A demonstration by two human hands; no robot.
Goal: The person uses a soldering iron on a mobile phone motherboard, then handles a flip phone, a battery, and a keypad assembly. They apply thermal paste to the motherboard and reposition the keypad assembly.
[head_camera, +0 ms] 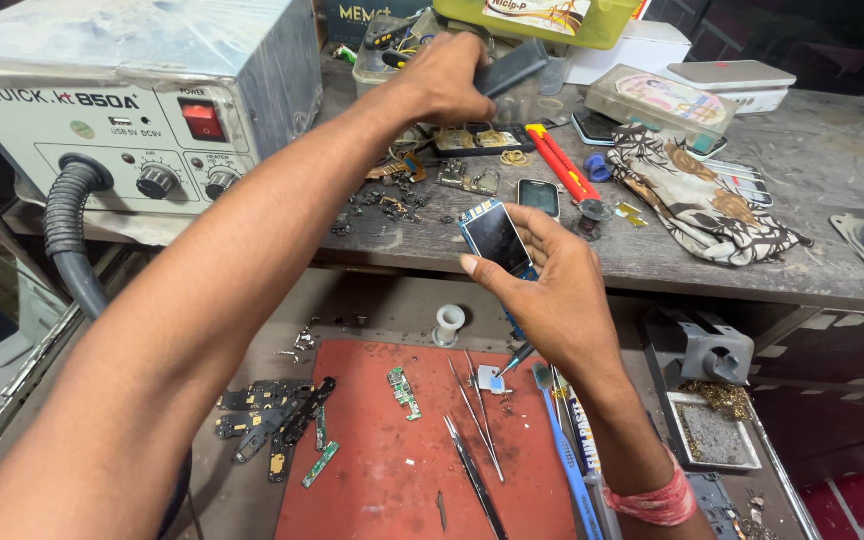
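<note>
Two hands were at work. The right hand [552, 290] held one small phone module [497, 238] with a dark screen; its grip was clamped on the piece, thumb along the left edge and fingers behind it, so the glossy black glass tilted up toward the camera. A blue edge showed along the module's top and lower side. It hung in the air just in front of the upper surface [832, 160], above the red mat [392, 450].

The left hand [447, 75] reached far across to the back of the upper surface, its grip closed around one dark flat object [512, 68] beside a clear container of oddments; what that object was could not be told.

On the red mat lay three metal tweezers [477, 420], one small green circuit board [403, 390] and, at its right edge, one blue-handled brush [562, 450]. A second green strip [320, 465] lay just off the mat's left edge, next to a cluster of dark circuit boards [262, 415]. One white spool [449, 322] stood just beyond the mat.

On the upper surface sat one grey hot-air station [142, 110] with a red switch, two knobs and one ribbed hose, one red-handled cutter [562, 162], one more small phone [538, 197] lying flat, and one patterned cloth [692, 195]. A pink band [652, 500] circled the right wrist.
</note>
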